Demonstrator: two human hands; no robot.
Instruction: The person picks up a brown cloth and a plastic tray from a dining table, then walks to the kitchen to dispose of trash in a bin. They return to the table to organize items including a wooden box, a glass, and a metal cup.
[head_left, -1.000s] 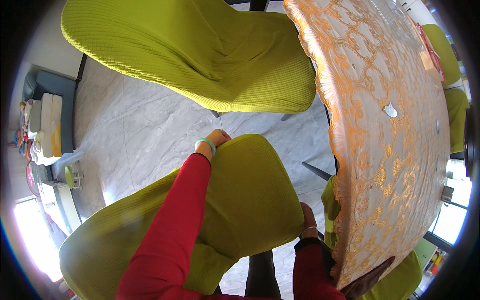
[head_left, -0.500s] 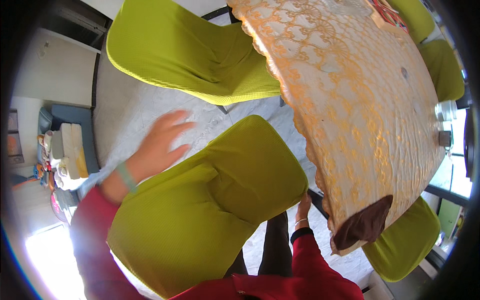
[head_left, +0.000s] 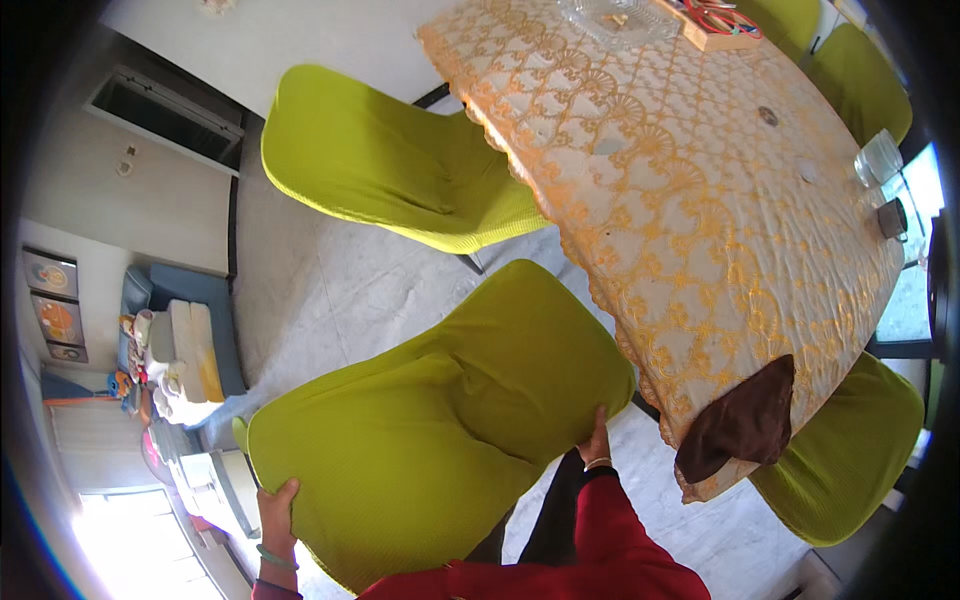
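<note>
A dining chair [head_left: 380, 450] in a stretchy yellow-green cover stands right in front of me, its seat [head_left: 560, 340] turned toward the table. With my left hand [head_left: 278, 515], a green bangle on its wrist, I grip the outer edge of the backrest; the thumb shows on the cover and the other fingers are hidden behind. My right hand [head_left: 597, 440] grips the near side edge of the seat, its fingers partly out of sight underneath. The seat's far edge lies beside the table [head_left: 680, 270], which has a white and gold lace-patterned cloth.
Another green-covered chair [head_left: 370, 150] stands beyond, along the same table side. A dark brown cloth [head_left: 740, 425] drapes over the near table corner, by a further green chair [head_left: 850, 455]. Glass jar [head_left: 878, 158], dark cup [head_left: 892, 218] and wooden tray [head_left: 715, 38] rest on the table. A blue sofa [head_left: 215, 325] stands left.
My left hand has come down from the air above the chair and taken hold of the backrest edge. My right hand stays at the seat edge. The view has shifted.
</note>
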